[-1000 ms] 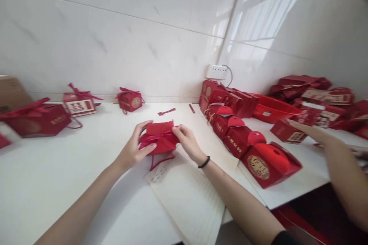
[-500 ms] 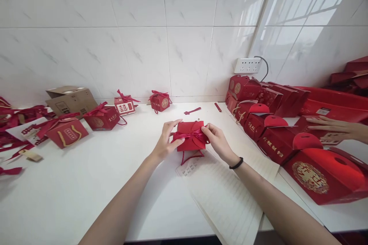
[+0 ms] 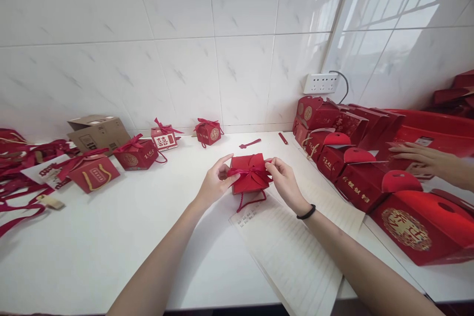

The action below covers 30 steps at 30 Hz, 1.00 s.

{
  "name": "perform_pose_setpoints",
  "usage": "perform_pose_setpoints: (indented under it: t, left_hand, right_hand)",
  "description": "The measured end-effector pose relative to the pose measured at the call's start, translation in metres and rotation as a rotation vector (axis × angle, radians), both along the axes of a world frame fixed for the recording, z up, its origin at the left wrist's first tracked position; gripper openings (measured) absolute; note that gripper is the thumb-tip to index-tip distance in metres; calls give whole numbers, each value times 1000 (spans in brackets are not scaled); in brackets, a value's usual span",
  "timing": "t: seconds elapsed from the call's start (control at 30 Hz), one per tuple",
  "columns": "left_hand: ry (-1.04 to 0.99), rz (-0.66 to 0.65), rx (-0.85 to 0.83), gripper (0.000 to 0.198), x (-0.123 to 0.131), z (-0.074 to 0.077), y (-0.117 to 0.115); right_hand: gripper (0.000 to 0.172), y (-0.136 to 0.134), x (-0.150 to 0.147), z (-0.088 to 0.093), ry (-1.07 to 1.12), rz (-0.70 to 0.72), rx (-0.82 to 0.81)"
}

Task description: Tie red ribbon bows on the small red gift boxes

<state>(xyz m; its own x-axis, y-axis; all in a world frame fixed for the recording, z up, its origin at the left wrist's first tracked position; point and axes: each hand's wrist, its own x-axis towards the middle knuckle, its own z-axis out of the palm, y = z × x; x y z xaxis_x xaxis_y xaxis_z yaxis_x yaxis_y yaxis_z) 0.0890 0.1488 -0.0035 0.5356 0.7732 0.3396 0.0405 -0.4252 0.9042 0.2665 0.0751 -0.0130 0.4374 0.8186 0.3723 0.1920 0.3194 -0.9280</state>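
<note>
A small red gift box (image 3: 249, 186) stands on the table between my hands, a ribbon bow (image 3: 249, 172) tied across its top. From its near side hangs a red cord handle (image 3: 251, 201). My left hand (image 3: 217, 181) is closed at the box's left end, the thumb lying on the bow's left loop. On the other side, my right hand (image 3: 284, 177) pinches the bow's right part between thumb and fingertips. Its wrist wears a black band. Lined paper sheets (image 3: 296, 242) lie under my right forearm, close to the box.
Finished-looking ribboned boxes (image 3: 135, 155) line the left back, near a brown carton (image 3: 98, 133) and loose ribbons (image 3: 33, 173). Open red boxes (image 3: 361, 185) form a row on the right. Another person's hand (image 3: 422, 158) is beside them, before a red basin (image 3: 437, 126).
The view has turned slightly left. The box leans differently, showing more of its near side. Both my hands stay on the bow. The other person's hand has shifted slightly.
</note>
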Motion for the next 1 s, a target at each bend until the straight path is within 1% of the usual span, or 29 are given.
perform_pose_setpoints:
  t: [0.1, 0.2, 0.4, 0.6, 0.77, 1.0]
  left_hand:
    - [-5, 3, -51, 66, 0, 0, 1]
    - [-9, -4, -115, 72, -1, 1, 1]
    - [-8, -26, -145, 66, -1, 5, -1]
    - [-16, -66, -232, 71, -2, 6, 2]
    - [1, -74, -205, 71, -4, 7, 3]
    - [2, -71, -193, 68, -4, 7, 4]
  right_hand:
    - [27, -1, -1, 2, 55, 21, -4]
    - [28, -2, -3, 5, 58, 31, -11]
    - [27, -4, -2, 6, 33, 0, -15]
    - [28, -2, -1, 5, 24, -2, -12]
    - [27, -3, -3, 7, 38, 2, 0]
    - [28, -3, -4, 6, 54, -25, -27]
